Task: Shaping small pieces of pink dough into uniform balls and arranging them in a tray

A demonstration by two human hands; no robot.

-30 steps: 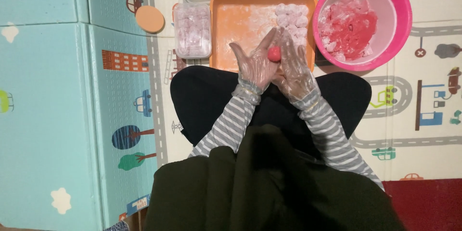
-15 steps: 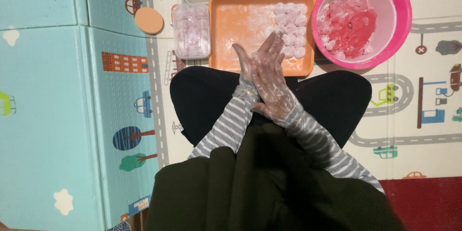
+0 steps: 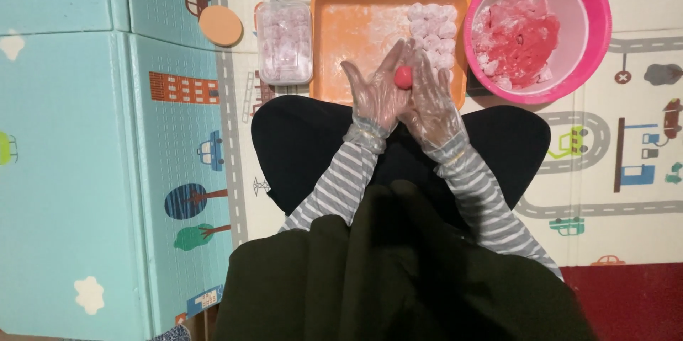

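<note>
A home floor: children's play mat (image 3: 107,135) with roads and cars, orange tray (image 3: 356,28), pink bowl (image 3: 597,21).
</note>
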